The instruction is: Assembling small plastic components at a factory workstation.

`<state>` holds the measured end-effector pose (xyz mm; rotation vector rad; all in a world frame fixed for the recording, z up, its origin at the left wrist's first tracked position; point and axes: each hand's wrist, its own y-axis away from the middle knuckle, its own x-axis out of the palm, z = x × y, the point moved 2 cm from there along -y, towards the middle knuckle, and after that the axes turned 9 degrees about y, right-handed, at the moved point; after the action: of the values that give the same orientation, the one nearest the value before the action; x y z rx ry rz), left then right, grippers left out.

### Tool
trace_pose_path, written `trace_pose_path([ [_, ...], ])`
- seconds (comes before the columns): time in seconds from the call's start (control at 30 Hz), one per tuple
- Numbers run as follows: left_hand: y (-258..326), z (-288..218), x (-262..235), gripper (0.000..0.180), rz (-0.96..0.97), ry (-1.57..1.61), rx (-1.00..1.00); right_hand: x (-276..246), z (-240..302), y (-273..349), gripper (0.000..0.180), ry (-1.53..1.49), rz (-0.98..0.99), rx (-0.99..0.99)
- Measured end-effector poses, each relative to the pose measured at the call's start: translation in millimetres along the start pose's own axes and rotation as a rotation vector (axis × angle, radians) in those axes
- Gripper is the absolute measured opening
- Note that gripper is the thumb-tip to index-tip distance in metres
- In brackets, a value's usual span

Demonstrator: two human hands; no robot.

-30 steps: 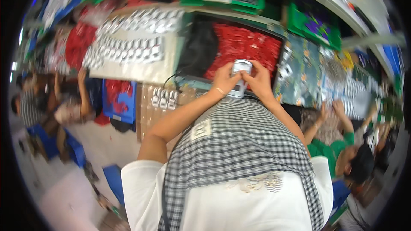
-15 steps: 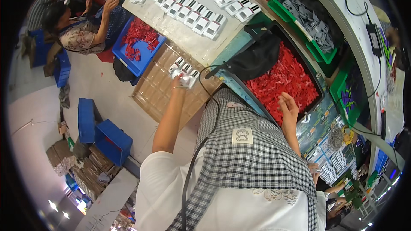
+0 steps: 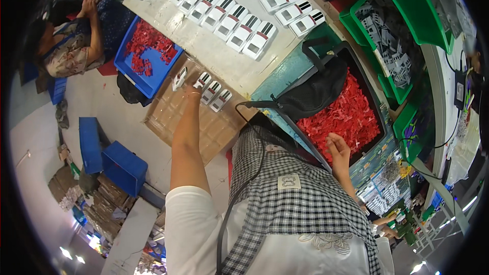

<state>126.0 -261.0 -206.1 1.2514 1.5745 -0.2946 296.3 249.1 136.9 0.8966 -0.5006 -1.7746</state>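
Observation:
My left hand (image 3: 192,92) reaches down over a cardboard box (image 3: 173,109), its fingers blurred and partly hidden. Left of it a white toy car body (image 3: 179,79) lies at a different angle from the others; whether my fingers touch it I cannot tell. Just right of the hand, three more white car bodies with dark and red stripes stand in a row, the end one (image 3: 220,100) nearest me. My right hand (image 3: 338,150) hovers by the near edge of a black bin of small red plastic pieces (image 3: 351,109), fingers loosely bent and apart, holding nothing visible.
Rows of white car bodies (image 3: 234,23) cover the table ahead. A black bag (image 3: 318,89) overhangs the bin, and its cord crosses my apron. A blue tray (image 3: 165,61) of red parts sits left, near a seated person. Green crates (image 3: 395,89) with grey parts stand right.
My left hand has moved left and away from the row of car bodies it was over. One car body now lies apart, left of the hand. The right hand stays by the bin.

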Motion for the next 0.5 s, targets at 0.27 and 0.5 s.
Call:
trace_pose_path([
  [0.27,82,-53,37,0.032,0.479,0.199,0.076,-24,-34,-4,0.024,-0.086,-0.167,-0.026],
  [0.5,114,-29,44,0.030,0.787,0.486,-0.129,-67,-117,2,0.018,-0.257,-0.600,-0.142],
])
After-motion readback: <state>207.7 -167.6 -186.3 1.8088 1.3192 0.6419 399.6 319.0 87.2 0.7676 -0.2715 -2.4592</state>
